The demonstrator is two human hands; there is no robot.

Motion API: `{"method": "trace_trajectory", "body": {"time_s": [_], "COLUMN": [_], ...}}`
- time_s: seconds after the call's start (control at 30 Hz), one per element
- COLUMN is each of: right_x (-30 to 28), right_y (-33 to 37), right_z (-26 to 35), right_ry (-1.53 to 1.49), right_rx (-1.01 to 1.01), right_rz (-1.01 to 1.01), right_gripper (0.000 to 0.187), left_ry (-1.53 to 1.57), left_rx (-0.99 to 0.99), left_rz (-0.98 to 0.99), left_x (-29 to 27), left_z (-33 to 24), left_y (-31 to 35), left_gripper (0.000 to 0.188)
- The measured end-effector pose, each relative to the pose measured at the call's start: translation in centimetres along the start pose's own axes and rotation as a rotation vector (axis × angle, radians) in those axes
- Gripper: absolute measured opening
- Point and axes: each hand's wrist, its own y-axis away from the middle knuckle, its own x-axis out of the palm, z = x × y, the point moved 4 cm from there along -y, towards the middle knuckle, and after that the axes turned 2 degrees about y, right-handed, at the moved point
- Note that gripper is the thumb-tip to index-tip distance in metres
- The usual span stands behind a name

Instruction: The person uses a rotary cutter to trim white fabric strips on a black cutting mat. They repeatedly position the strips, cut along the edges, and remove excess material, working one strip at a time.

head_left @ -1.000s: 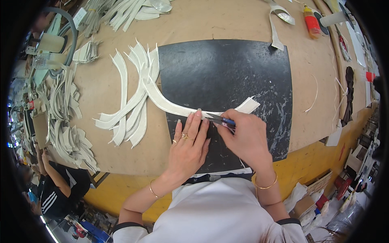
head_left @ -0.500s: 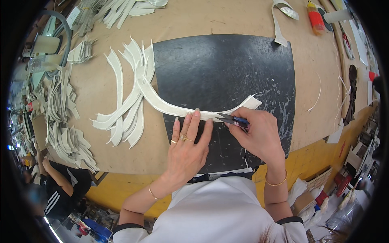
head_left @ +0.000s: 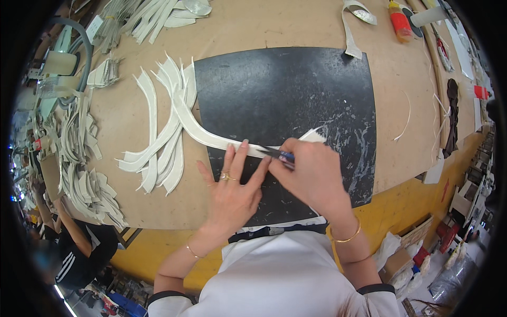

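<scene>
A curved off-white fabric strip (head_left: pixel 210 138) lies across the black cutting mat (head_left: pixel 264 90), its far left end resting on a loose heap of similar strips (head_left: pixel 170 153). My left hand (head_left: pixel 231 198) has its fingers spread, the fingertips pressing on the strip's near edge. Closed around small thread snips (head_left: pixel 280 155) with dark blades and blue on the handle, my right hand (head_left: pixel 315 171) is just right of the left fingertips. The blade tips point left along the strip's near edge. Part of the strip is hidden behind my right hand; its frayed right end (head_left: pixel 313 136) shows beyond it.
More bundled strips (head_left: pixel 79 127) line the table's left side, with others (head_left: pixel 158 18) at the far edge. Far right stand a red bottle (head_left: pixel 401 25) and red-handled pliers (head_left: pixel 442 50). A person in black (head_left: pixel 79 243) is at lower left, beyond the table edge.
Both hands have shifted left along the strip, the snips moving with my right hand. My left thumb has spread away from the fingers. The whole view has drifted slightly.
</scene>
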Motion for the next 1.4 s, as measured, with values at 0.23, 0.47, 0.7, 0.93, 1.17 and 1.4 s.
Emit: {"method": "trace_trajectory", "body": {"time_s": [0.23,0.47,0.7,0.93,1.17,1.4], "right_x": [1.0,-2.3,-3.0,0.0,0.7,0.2], "right_y": [1.4,1.4,2.0,1.9,1.9,1.9], "right_z": [0.8,-2.8,-4.5,-0.9,0.3,-0.5], "right_ry": [-0.001,0.012,-0.155,-0.110,-0.120,-0.145], "right_rx": [-0.046,-0.120,-0.028,0.030,0.030,0.059], "right_rz": [0.015,0.054,0.250,0.164,0.100,0.106], "right_gripper": [0.016,0.013,0.026,0.039,0.029,0.028], "left_ry": [0.149,0.160,0.156,0.116,0.131,0.251], "left_rx": [0.057,0.074,0.086,0.055,-0.008,0.021], "left_rz": [0.076,0.079,0.077,0.112,0.109,0.097], "left_x": [-0.6,-0.6,-0.5,-0.6,-0.2,0.1], "left_z": [0.8,0.8,0.7,0.3,-0.5,-0.6], "left_y": [0.6,0.4,0.4,0.6,0.9,0.6], "left_gripper": [0.051,0.062,0.066,0.066,0.063,0.054]}}
